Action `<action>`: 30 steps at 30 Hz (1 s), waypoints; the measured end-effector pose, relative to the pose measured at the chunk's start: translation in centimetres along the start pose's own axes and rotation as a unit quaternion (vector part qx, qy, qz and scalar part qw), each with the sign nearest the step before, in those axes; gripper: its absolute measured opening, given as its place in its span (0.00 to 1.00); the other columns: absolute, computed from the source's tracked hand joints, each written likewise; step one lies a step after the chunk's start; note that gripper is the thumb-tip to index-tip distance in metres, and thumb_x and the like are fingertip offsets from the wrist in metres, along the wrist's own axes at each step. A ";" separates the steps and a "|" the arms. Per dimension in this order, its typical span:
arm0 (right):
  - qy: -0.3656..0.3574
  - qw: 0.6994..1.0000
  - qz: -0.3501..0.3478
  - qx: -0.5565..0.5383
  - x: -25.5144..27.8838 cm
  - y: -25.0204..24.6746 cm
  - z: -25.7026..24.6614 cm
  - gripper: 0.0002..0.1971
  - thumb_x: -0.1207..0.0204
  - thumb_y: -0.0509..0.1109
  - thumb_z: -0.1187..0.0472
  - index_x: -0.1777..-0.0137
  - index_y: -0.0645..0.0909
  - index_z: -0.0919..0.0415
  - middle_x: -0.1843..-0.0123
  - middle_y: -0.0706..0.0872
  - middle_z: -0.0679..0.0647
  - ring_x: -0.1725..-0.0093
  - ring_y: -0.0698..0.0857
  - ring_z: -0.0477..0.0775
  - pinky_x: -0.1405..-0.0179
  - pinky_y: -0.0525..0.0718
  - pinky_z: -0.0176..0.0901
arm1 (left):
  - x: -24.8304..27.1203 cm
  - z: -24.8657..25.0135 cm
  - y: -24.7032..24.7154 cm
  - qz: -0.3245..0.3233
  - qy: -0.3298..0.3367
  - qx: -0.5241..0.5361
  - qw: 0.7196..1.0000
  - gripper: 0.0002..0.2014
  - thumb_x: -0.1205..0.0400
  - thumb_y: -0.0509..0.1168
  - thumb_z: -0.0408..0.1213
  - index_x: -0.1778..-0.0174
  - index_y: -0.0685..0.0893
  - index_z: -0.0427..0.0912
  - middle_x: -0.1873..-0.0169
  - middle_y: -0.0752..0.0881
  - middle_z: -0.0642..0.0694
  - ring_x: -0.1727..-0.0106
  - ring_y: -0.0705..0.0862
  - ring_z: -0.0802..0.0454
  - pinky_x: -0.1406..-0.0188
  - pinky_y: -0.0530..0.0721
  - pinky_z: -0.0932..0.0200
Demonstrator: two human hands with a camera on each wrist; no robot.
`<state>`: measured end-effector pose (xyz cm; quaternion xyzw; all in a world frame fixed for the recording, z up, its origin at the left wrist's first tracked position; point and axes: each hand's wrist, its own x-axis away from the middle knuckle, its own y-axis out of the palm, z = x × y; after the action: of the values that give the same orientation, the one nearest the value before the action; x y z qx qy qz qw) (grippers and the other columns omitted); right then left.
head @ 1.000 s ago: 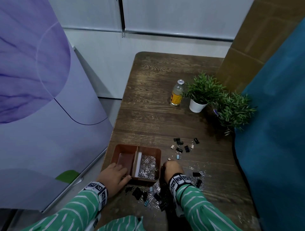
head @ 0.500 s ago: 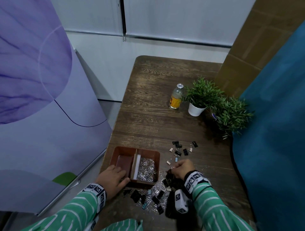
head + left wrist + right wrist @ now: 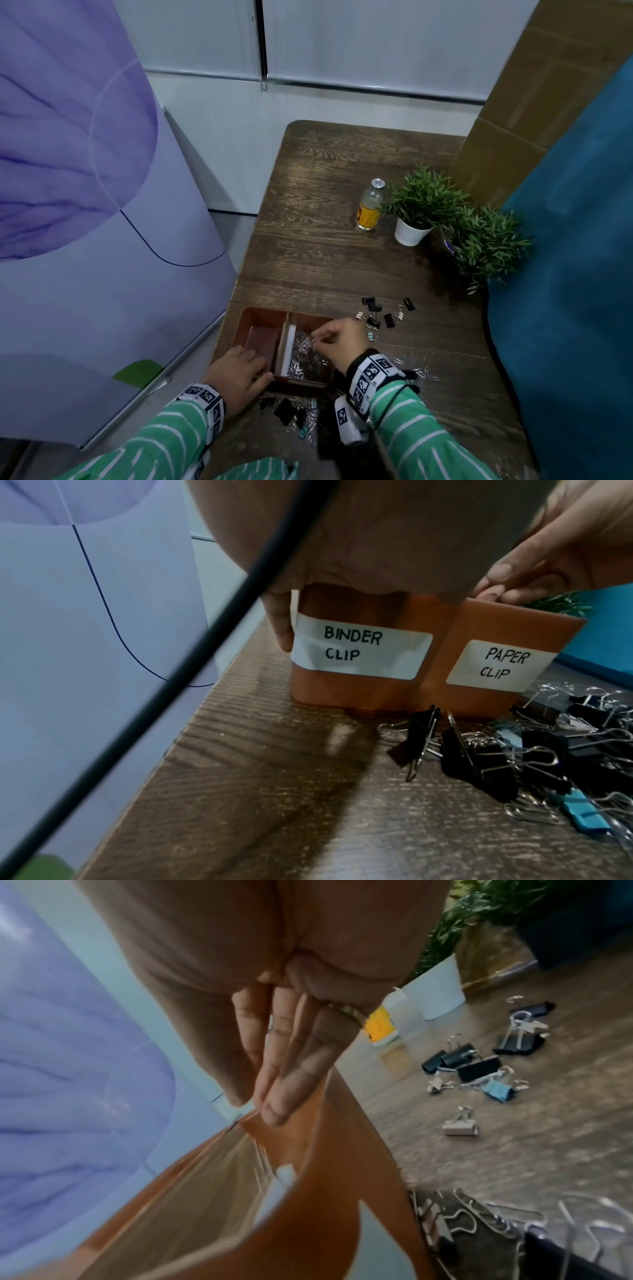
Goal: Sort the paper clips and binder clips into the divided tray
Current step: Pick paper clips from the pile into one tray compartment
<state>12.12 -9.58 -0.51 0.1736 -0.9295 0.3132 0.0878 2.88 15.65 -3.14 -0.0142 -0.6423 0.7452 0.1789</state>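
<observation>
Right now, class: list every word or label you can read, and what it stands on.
"BINDER CLIP": left white label on the tray's near wall.
"PAPER CLIP": right white label, same wall.
Bottle label: too blurred to read.
Wristband print: too small.

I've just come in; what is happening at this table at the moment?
A person is sorting clips. Their left hand holds the near corner of the brown rectangular divided tray on the dark wooden table. Their right hand hovers over the right compartment, whose white label reads PAPER CLIP, fingertips pinched together; whether it holds clips I cannot tell. That compartment holds a pile of silver paper clips. Black binder clips lie loose on the table around the tray.
</observation>
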 end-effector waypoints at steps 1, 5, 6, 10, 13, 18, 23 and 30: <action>0.009 1.000 0.012 -0.013 0.0 -0.2 0.2 0.08 0.31 0.85 0.60 0.59 0.93 0.45 0.63 0.92 0.39 0.61 0.90 0.37 0.55 0.90 0.37 | 0.0 0.1 -0.1 -0.003 -0.001 -0.001 1.000 0.26 0.16 0.40 0.65 0.50 0.78 0.54 0.53 0.80 0.53 0.50 0.74 0.51 0.45 0.75 0.52; 0.079 0.985 0.087 -0.126 0.3 -2.5 2.1 0.07 0.30 0.83 0.68 0.61 0.89 0.57 0.65 0.92 0.53 0.67 0.90 0.52 0.60 0.92 0.49 | 0.0 0.2 -0.1 0.017 -0.004 -0.002 1.000 0.26 0.16 0.41 0.64 0.52 0.79 0.53 0.55 0.82 0.52 0.52 0.75 0.51 0.46 0.76 0.51; 0.100 0.979 0.106 -0.144 0.2 -2.8 3.1 0.07 0.30 0.83 0.68 0.62 0.89 0.59 0.66 0.92 0.55 0.69 0.89 0.55 0.61 0.92 0.51 | 0.0 0.2 -0.1 0.017 -0.005 -0.002 1.000 0.25 0.15 0.42 0.64 0.52 0.79 0.53 0.55 0.82 0.52 0.52 0.75 0.51 0.47 0.76 0.52; 0.205 0.970 0.091 -0.097 -0.4 -2.0 6.7 0.07 0.29 0.84 0.59 0.64 0.89 0.55 0.67 0.92 0.52 0.65 0.91 0.54 0.58 0.93 0.57 | -0.3 -0.2 0.0 0.008 -0.001 0.009 1.000 0.24 0.15 0.42 0.64 0.52 0.78 0.54 0.54 0.81 0.53 0.52 0.73 0.52 0.47 0.74 0.53; 0.212 0.977 -0.009 0.029 -0.5 -0.4 7.5 0.08 0.32 0.84 0.50 0.65 0.90 0.51 0.67 0.92 0.45 0.62 0.91 0.46 0.54 0.92 0.48 | -0.4 -0.8 0.2 0.019 0.007 0.004 1.000 0.27 0.16 0.39 0.66 0.52 0.78 0.54 0.56 0.80 0.54 0.53 0.72 0.53 0.49 0.72 0.54; 0.197 0.978 -0.024 0.065 -1.0 1.1 6.7 0.04 0.29 0.80 0.59 0.64 0.93 0.54 0.65 0.92 0.44 0.62 0.90 0.45 0.51 0.91 0.44 | -0.2 -1.6 0.4 0.031 0.004 0.017 0.999 0.26 0.16 0.41 0.65 0.54 0.78 0.54 0.57 0.81 0.53 0.55 0.74 0.52 0.50 0.76 0.52; 0.242 0.966 0.066 -0.058 -1.4 -0.4 6.3 0.07 0.29 0.81 0.62 0.67 0.91 0.54 0.69 0.92 0.48 0.63 0.91 0.51 0.55 0.92 0.49 | -0.1 -1.7 0.4 0.047 0.004 0.017 0.999 0.28 0.16 0.39 0.66 0.55 0.79 0.53 0.59 0.82 0.52 0.56 0.76 0.51 0.52 0.78 0.52; 0.141 0.984 0.094 0.052 -1.2 -0.2 7.1 0.04 0.24 0.78 0.56 0.54 0.86 0.45 0.55 0.91 0.43 0.55 0.90 0.49 0.49 0.92 0.52 | -0.3 -1.8 0.6 0.041 0.000 0.015 0.999 0.30 0.16 0.37 0.67 0.55 0.79 0.54 0.59 0.81 0.53 0.56 0.75 0.52 0.50 0.79 0.51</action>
<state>12.93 -13.75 -6.27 0.0441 -0.9024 0.3894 0.1791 3.45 17.24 -4.14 -0.0380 -0.6299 0.7615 0.1480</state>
